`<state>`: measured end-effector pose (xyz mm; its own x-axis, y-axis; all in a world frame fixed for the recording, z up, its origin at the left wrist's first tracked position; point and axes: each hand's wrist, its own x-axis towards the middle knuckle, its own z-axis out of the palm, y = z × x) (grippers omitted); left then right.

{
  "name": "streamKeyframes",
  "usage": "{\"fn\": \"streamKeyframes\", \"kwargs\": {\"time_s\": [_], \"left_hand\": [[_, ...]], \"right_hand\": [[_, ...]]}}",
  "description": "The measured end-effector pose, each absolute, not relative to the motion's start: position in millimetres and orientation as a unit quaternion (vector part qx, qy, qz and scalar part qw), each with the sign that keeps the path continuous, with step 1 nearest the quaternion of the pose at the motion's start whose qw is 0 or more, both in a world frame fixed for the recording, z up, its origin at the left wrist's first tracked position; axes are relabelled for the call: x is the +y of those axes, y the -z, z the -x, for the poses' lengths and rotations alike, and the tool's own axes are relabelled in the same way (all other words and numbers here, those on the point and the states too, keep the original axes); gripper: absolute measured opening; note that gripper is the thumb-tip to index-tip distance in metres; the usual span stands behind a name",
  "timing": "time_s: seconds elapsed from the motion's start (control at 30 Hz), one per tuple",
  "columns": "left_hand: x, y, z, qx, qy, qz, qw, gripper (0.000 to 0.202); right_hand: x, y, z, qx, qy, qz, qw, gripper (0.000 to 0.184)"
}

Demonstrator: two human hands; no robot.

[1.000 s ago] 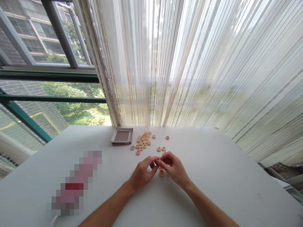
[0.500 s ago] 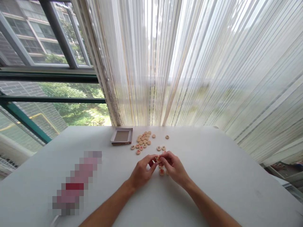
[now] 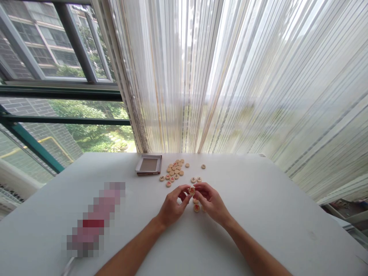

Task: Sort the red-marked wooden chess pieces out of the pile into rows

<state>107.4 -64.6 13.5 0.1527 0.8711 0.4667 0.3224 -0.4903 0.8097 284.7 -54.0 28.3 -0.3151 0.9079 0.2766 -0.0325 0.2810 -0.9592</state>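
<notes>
My left hand (image 3: pixel 174 205) is closed, finger and thumb pinching a xiangqi piece (image 3: pixel 191 190), a pale round disc. It is tilted up so that its red character faces me. My right hand (image 3: pixel 212 204) is curled at the disc's right edge, its fingertips also on the piece. Below the hands a red-marked piece (image 3: pixel 196 207) lies on the white table (image 3: pixel 184 245), with others partly hidden by my right fingers. Two black-marked pieces (image 3: pixel 196 179) lie just beyond my fingertips.
Farther back is a loose cluster of pieces (image 3: pixel 174 168), many blank side up. Left of it sits a shallow open box (image 3: pixel 148 165). A single piece (image 3: pixel 203 166) lies to the right. A blurred pink object (image 3: pixel 99 214) with a white cord is at left. Curtains (image 3: pixel 184 96) hang behind the table.
The held piece has been turned, so its red character shows more fully. My right thumb has drawn back a little from its face. The view has shifted slightly.
</notes>
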Motion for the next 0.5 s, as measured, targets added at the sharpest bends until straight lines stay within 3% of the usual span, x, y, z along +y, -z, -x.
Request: {"fn": "streamKeyframes", "kwargs": {"time_s": [0.5], "left_hand": [[-60.6,-14.1,-104.0,0.394,-0.495,-0.631,0.448,0.029]], "right_hand": [[-54.3,-28.3,-283.9,-0.671,-0.466,0.345,0.462,0.018]]}}
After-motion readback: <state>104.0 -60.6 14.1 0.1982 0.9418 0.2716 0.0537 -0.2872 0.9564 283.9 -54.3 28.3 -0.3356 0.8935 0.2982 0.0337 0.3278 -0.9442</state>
